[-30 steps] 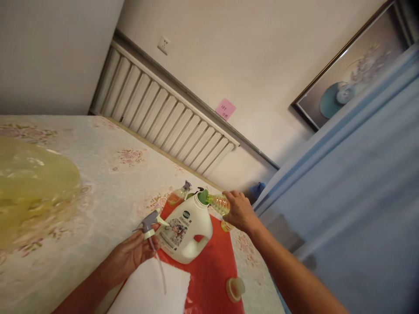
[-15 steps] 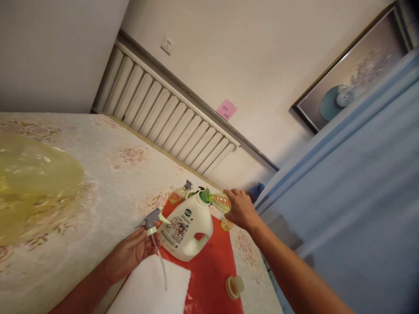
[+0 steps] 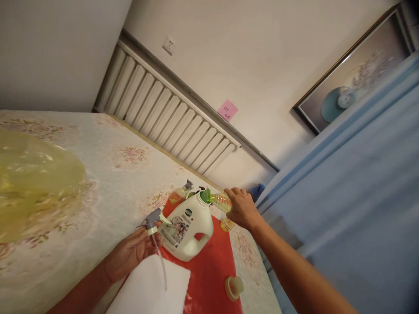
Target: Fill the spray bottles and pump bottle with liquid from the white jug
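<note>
My left hand [image 3: 141, 245] is closed on a grey and white trigger spray head [image 3: 152, 223], its thin clear dip tube hanging down. My right hand [image 3: 242, 208] grips a clear bottle [image 3: 221, 202] of yellowish-green liquid, tipped sideways. The bottle's neck end meets the green mouth of a large white detergent jug [image 3: 193, 233]; whether liquid is flowing I cannot tell. The jug stands on a red sheet [image 3: 212, 270], its handle toward the right. A loose pale cap [image 3: 234, 288] lies near the sheet's right edge.
Behind the jug stands a spray bottle [image 3: 178, 196] with orange contents. White paper [image 3: 153, 288] lies in front. A yellow translucent bag [image 3: 39, 187] is at the left on the floral tablecloth [image 3: 108, 174]. Beyond are a radiator [image 3: 163, 109] and a blue curtain [image 3: 353, 183].
Almost nothing differs. Both hands keep their hold, and the bottle stays tipped at the jug's mouth. The view has shifted very slightly.
</note>
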Demonstrator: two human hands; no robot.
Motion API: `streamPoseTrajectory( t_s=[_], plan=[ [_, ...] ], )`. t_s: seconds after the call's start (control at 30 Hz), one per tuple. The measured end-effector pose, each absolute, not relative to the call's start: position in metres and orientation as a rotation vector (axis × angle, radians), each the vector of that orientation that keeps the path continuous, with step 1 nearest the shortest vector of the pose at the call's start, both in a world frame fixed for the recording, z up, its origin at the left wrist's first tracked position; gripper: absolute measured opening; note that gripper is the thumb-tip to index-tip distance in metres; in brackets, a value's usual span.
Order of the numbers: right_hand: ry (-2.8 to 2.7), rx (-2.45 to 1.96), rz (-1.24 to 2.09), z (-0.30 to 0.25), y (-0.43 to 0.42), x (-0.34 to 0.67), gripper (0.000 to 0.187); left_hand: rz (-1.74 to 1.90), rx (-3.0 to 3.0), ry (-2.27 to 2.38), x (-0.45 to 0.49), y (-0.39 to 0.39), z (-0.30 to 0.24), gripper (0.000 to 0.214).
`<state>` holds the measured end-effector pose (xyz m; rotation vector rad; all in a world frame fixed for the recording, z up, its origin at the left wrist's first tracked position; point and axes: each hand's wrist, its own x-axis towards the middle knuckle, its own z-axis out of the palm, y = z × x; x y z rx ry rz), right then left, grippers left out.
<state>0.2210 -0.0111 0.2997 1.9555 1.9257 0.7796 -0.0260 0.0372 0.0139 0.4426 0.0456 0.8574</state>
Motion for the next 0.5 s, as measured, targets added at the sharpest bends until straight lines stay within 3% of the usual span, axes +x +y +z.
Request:
streamPoseTrajectory(
  t_s=[0.5],
  plan=[
    [1.88,1.908,0.815,0.3049,-0.0126,0.2116,0.065,0.839,0.437,0.011,-0.0269,0.0369,0.0135,0.031]
  ],
)
